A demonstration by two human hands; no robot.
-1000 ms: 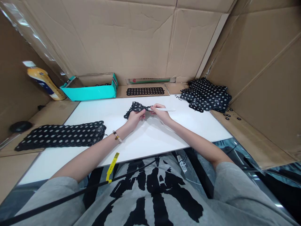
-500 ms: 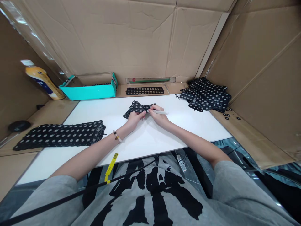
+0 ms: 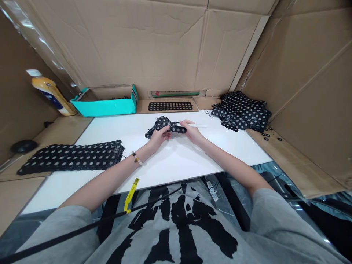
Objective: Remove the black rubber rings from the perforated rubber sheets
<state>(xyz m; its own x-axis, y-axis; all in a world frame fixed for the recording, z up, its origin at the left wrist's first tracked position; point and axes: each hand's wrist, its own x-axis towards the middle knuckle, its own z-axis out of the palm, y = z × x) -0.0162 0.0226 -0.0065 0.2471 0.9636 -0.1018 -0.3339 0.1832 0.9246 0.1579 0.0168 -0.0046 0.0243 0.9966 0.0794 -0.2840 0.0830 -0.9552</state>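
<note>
Right hand (image 3: 192, 133) now farther right, grip narrow around white pen (image 3: 198, 125), left grip (image 3: 158, 139) pinched on dotted sheet (image 3: 162, 121)

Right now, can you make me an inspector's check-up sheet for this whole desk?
Surface: white tabletop, cardboard strips alongside.
Work things: bent dotted black sheet; white pen-like tool; dotted stack at left; dotted pile at right.
Clutter: loose black rings; turquoise box, dark pieces inside; orange bottle; round black object.
Hands: left hand holds the bent sheet; right hand holds the tool near it.
Cables: black cable with yellow tag, crossing before the grey shirt.
Surroundings: cardboard walls behind and both sides.
</note>
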